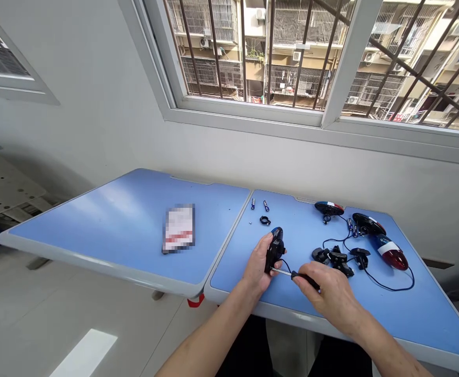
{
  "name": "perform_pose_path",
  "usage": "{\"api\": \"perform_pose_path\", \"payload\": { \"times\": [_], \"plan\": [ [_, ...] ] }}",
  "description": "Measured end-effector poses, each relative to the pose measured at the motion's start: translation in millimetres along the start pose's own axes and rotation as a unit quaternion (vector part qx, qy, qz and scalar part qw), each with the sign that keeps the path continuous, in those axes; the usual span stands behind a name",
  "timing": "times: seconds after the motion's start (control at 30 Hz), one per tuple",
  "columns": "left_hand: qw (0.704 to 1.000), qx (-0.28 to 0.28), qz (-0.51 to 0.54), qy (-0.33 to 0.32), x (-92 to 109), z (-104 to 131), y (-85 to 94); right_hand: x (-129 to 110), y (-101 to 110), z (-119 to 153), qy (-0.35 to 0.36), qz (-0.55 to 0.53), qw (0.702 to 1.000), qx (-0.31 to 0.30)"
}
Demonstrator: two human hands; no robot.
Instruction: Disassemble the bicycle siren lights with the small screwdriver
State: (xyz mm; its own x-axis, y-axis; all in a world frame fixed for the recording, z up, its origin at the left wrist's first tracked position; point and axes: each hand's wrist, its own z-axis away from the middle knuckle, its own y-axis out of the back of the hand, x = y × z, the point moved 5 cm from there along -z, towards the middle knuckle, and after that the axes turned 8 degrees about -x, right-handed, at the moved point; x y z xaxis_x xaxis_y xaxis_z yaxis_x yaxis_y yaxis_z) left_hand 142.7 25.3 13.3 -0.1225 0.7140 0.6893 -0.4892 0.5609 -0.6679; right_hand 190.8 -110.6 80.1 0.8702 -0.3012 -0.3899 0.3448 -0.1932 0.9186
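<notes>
While a blurred flat thing [179, 228] is lying on the left table [96, 225], the work is going on over the right table [405, 324], towards its front edge. Just past the seam, two batteries [266, 206] are lying near each other, and a black ring [265, 220] is sitting closer to the hands.

The left hand [258, 264] is holding a bike lamp [275, 248] above the right table, its fingers curling round the black body. Judging by the pose, the step in hand is working a screw at the lamp's near end (the screw itself isn't showing, nor whether it is loosening or tightening). The next move is probably calling for a straight, well-seated tip and a firm brace from the left hand.

The lamp's long axis is running away from the person, leaning slightly right, with the blue end pointing towards the wall and the black back facing right. Crossing it, the screwdriver [306, 281] is pointing left and a little away, its tip meeting the near end. The right hand [329, 296] is pinching the handle between thumb and fingers.

Farther right, black fittings [338, 257] and more lamps [390, 252] are lying close together.
</notes>
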Motion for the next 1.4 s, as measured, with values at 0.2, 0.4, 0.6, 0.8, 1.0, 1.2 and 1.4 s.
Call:
{"api": "perform_pose_path", "payload": {
  "times": [0.2,0.4,0.6,0.8,1.0,1.2,1.4],
  "plan": [
    [1.0,0.009,0.004,0.009,-0.3,-0.5,0.7,0.2,-0.4,1.9,0.042,-0.03,0.998,0.042],
    [1.0,0.002,-0.005,-0.007,0.5,-0.7,0.0,4.4,-4.5,-2.4,-0.062,-0.07,0.995,-0.047],
    [1.0,-0.004,-0.007,-0.012,0.4,-0.9,-0.3,2.6,-0.2,-2.0,-0.019,-0.008,0.999,-0.029],
    [1.0,0.007,-0.004,0.0,-1.0,-2.0,2.3,3.6,0.4,0.7,0.048,-0.032,0.998,0.04],
    [1.0,0.008,-0.011,-0.001,0.8,-0.9,-0.6,7.8,-2.6,-3.7,-0.024,-0.135,0.99,-0.029],
    [1.0,0.006,-0.008,-0.001,1.0,-0.9,-1.0,5.0,-0.9,-4.9,-0.035,-0.044,0.997,-0.045],
    [1.0,-0.001,-0.003,-0.002,-0.3,-2.3,0.6,3.4,3.8,0.0,0.015,-0.001,1.0,0.027]
  ]
}}
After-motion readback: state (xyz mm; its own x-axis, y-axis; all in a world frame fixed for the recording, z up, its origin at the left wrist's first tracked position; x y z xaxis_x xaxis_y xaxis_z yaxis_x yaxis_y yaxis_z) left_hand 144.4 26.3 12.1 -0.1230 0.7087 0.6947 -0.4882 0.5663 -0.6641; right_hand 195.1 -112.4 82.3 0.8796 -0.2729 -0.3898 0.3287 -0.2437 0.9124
